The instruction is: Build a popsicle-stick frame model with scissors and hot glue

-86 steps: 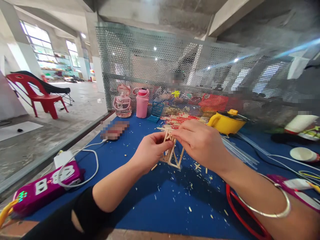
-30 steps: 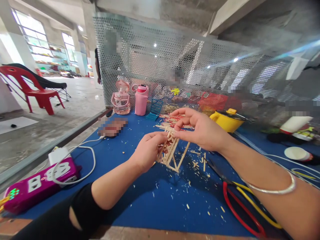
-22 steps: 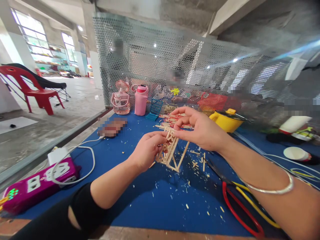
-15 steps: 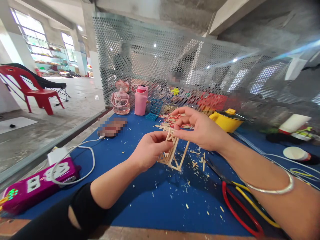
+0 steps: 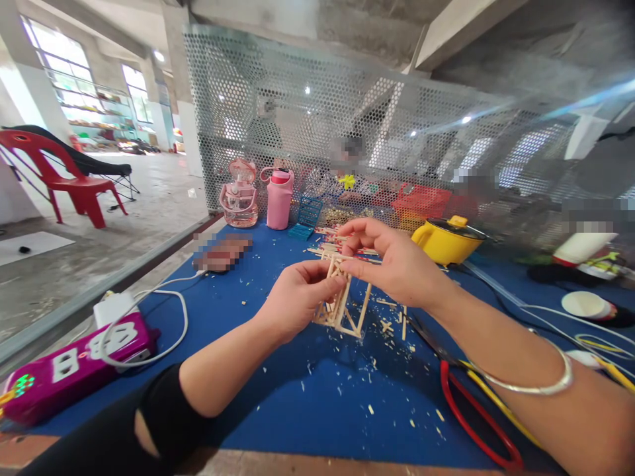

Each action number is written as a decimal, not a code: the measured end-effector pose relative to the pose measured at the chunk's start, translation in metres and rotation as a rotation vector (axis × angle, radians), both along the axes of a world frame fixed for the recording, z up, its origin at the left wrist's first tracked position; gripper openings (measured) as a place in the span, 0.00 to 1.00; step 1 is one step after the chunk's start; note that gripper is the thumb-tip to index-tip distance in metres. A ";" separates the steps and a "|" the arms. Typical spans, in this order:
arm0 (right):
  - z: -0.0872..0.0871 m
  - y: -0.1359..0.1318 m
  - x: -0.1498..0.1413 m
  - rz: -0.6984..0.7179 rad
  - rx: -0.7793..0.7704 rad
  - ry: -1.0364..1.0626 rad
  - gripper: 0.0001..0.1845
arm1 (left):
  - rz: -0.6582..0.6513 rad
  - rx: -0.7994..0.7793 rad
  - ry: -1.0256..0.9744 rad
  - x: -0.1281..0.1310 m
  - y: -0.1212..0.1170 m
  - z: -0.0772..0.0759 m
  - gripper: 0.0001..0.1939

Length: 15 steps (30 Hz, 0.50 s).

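A small frame of thin wooden sticks (image 5: 353, 325) is held above the blue mat, with crossed sticks in its side panels. My left hand (image 5: 302, 291) grips its near left side between thumb and fingers. My right hand (image 5: 391, 261) pinches at the frame's upper edge, thumb and index finger together; the other fingers are curled above. Whether a separate stick lies in that pinch is hidden. Behind the hands spreads a pile of red-tipped sticks (image 5: 325, 242). Right of the frame lie cut stick pieces (image 5: 386, 326) and red-handled scissors (image 5: 449, 390), partly under my right forearm.
A blurred phone (image 5: 224, 254) and a purple power strip (image 5: 82, 373) with a white cable are at left. Pink bottles (image 5: 280, 201), a blue rack (image 5: 308, 215) and a yellow pot (image 5: 449, 241) stand before the perforated metal screen (image 5: 297, 99). People are visible beyond it.
The wooden frame has turned and shifted slightly, its lower right leg now a little further left. My right wrist has moved slightly left; both hands keep nearly the same hold.
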State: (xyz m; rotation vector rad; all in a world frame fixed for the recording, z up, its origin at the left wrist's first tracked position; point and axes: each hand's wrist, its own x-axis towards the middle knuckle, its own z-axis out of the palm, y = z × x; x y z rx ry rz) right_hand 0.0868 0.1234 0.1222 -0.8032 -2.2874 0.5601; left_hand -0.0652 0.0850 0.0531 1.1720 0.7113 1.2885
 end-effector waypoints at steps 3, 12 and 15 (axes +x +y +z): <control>-0.001 -0.001 0.000 -0.015 -0.003 0.015 0.16 | -0.001 -0.008 0.005 0.000 0.000 0.001 0.13; -0.003 0.001 0.011 0.025 0.069 0.181 0.10 | -0.001 -0.020 -0.022 0.001 -0.001 0.003 0.11; -0.004 -0.002 0.013 -0.038 0.433 0.088 0.05 | 0.002 -0.022 -0.019 0.001 -0.001 0.002 0.12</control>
